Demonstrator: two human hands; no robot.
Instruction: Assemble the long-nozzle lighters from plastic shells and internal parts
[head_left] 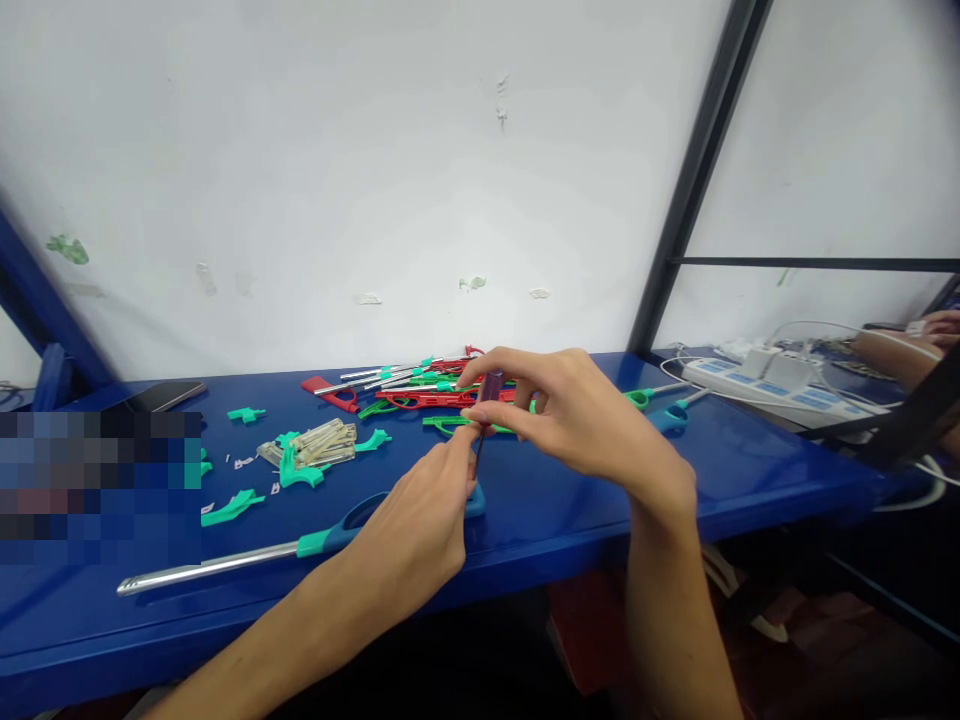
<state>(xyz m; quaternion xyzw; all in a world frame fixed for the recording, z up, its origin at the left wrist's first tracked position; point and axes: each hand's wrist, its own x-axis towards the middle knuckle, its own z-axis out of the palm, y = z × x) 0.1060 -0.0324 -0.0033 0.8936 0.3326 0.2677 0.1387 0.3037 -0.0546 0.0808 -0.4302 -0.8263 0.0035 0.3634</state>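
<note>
My left hand (420, 525) is closed over the blue handle of a long lighter (225, 562), whose metal tube lies on the blue bench (540, 500) pointing left. My right hand (570, 410) is just above and right of it. Its thumb and fingers pinch a small dark purple piece (491, 385) with a thin stem running down toward my left fingertips. Both hands hover near the bench's front edge.
Behind the hands lies a heap of red and green lighter shells with metal tubes (420, 385). Teal plastic parts (300, 470) and a bundle of small clear pieces (322, 442) lie to the left. A white power strip (757, 385) sits at right, near another person's hand (937, 325). A phone (161, 395) rests far left.
</note>
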